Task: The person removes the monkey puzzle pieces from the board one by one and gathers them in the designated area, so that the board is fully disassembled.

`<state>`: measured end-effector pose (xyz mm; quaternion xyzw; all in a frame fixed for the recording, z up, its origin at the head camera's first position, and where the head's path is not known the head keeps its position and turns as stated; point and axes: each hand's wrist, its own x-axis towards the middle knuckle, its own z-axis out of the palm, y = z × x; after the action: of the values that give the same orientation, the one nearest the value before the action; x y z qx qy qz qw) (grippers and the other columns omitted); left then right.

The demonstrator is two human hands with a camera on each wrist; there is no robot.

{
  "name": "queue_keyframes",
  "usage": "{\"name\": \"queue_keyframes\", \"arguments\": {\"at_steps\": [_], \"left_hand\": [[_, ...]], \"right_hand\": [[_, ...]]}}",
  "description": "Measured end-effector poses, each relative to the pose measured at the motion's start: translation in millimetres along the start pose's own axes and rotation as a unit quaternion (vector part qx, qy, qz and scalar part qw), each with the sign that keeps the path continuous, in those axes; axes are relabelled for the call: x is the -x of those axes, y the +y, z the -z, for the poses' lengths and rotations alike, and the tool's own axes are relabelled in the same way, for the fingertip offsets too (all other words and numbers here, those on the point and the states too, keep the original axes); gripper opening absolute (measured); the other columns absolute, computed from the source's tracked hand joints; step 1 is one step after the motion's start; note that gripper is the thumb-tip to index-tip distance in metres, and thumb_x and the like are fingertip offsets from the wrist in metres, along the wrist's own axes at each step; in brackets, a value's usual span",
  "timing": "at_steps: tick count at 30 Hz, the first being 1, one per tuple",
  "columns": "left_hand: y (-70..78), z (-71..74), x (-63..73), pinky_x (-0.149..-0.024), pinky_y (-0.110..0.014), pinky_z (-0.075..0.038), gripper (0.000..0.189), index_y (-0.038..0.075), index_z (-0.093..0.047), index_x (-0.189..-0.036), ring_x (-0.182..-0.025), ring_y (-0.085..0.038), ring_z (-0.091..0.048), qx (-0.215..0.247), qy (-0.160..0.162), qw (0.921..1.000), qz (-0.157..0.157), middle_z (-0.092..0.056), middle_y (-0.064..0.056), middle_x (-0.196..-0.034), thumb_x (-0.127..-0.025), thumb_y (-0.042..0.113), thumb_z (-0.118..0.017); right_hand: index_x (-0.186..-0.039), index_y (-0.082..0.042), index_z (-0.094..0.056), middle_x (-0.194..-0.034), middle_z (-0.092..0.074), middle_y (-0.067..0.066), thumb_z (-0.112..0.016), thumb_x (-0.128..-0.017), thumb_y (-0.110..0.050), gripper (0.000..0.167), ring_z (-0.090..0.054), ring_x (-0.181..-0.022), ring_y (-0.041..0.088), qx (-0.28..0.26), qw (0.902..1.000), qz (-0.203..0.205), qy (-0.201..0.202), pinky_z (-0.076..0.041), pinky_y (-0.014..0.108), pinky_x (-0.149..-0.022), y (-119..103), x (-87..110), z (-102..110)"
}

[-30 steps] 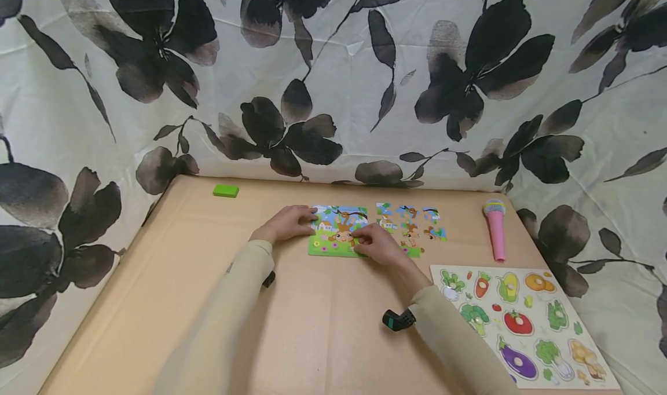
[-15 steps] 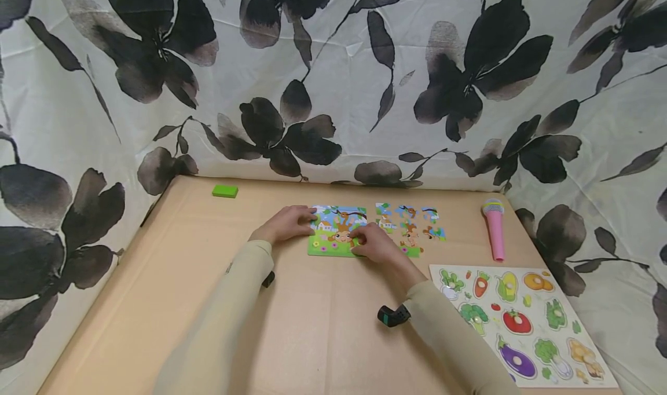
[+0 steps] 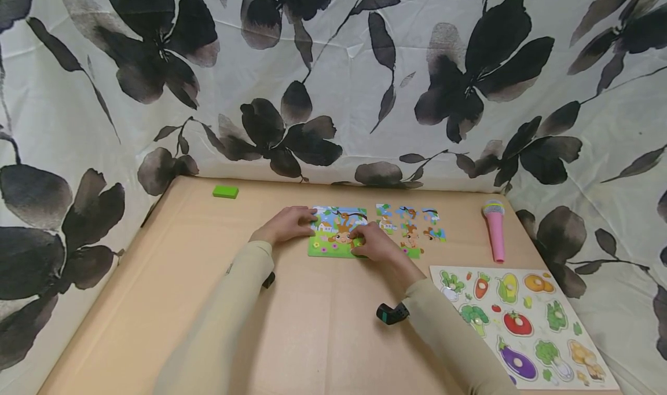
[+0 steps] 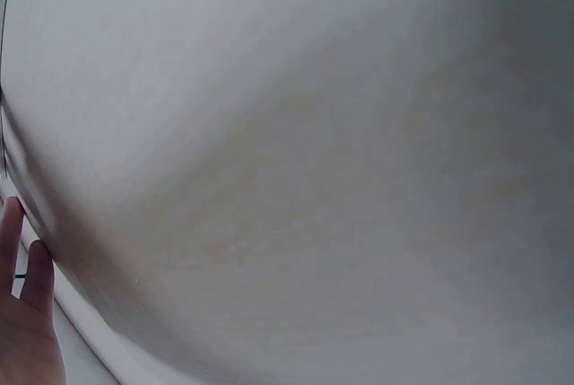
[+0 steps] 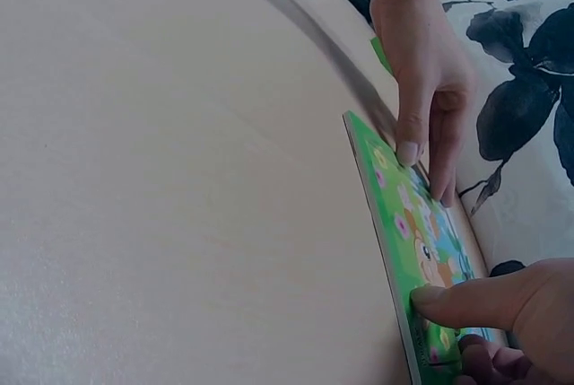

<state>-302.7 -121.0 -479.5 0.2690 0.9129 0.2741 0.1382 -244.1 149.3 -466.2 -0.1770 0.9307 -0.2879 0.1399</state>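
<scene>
A jigsaw puzzle board [image 3: 333, 233] with a monkey, a house and flowers lies near the table's far side. At its left end, my left hand [image 3: 288, 223] touches the board with thumb and fingers fairly straight; part of it also shows in the left wrist view. My right hand [image 3: 379, 243] is over the board's right end. In the right wrist view, its thumb [image 5: 466, 302] and curled fingers pinch a puzzle piece [image 5: 438, 336] at the board's lower right corner, mostly covered by the hand. Several matching pieces [image 3: 410, 233] lie just right of the board.
A pink toy microphone [image 3: 497, 233] lies to the right. A white board of vegetable pictures [image 3: 528, 340] sits near the right forearm. At the far left edge is a green block [image 3: 226, 192]. A floral cloth [image 3: 359, 53] hangs behind the table [image 3: 312, 325].
My right hand has shifted very slightly, its wrist moving a little to the left. The left hand, the board and the loose pieces stay in place.
</scene>
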Motion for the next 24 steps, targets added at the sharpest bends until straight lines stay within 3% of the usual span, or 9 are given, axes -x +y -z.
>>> {"name": "queue_keyframes", "arguments": {"at_steps": [7,15,20,24], "left_hand": [[-0.2,-0.2,-0.1,-0.118,-0.044,-0.024,0.048,0.006,-0.062,-0.132,-0.142,-0.028,-0.033,-0.001,0.001,1.0,-0.002,-0.045,-0.005,-0.15,-0.09,0.027,-0.072],[0.5,0.0,2.1,-0.118,-0.045,-0.025,0.047,0.004,-0.062,-0.131,-0.142,-0.029,-0.034,0.001,0.004,0.9999,-0.011,-0.046,-0.007,-0.149,-0.09,0.024,-0.072],[1.4,0.3,2.8,-0.118,-0.045,-0.025,0.047,0.003,-0.062,-0.131,-0.142,-0.03,-0.034,0.001,0.006,0.9998,-0.017,-0.046,-0.007,-0.149,-0.09,0.024,-0.072],[1.8,0.2,2.5,-0.118,-0.045,-0.025,0.046,0.003,-0.063,-0.13,-0.141,-0.03,-0.034,0.0,0.01,0.9997,-0.02,-0.047,-0.008,-0.148,-0.09,0.023,-0.072]], "right_hand": [[-0.112,-0.007,-0.066,-0.11,-0.052,0.011,-0.075,-0.087,-0.014,0.028,-0.045,-0.102,0.026,-0.01,0.9999,-0.007,0.006,-0.043,0.042,-0.089,3,1.6,-2],[-0.114,-0.009,-0.065,-0.111,-0.053,0.011,-0.075,-0.087,-0.014,0.029,-0.048,-0.101,0.025,-0.033,0.9981,0.018,0.05,-0.045,0.043,-0.088,9,4.5,-12],[-0.108,-0.008,-0.063,-0.106,-0.051,0.009,-0.077,-0.083,-0.011,0.028,-0.046,-0.095,0.024,-0.03,0.9957,0.023,0.084,-0.041,0.039,-0.083,8,5.8,-16],[-0.098,-0.009,-0.065,-0.106,-0.049,0.009,-0.077,-0.083,-0.008,0.019,-0.045,-0.096,0.024,-0.033,0.9953,0.019,0.089,-0.041,0.039,-0.085,5,6.4,-17]]}}
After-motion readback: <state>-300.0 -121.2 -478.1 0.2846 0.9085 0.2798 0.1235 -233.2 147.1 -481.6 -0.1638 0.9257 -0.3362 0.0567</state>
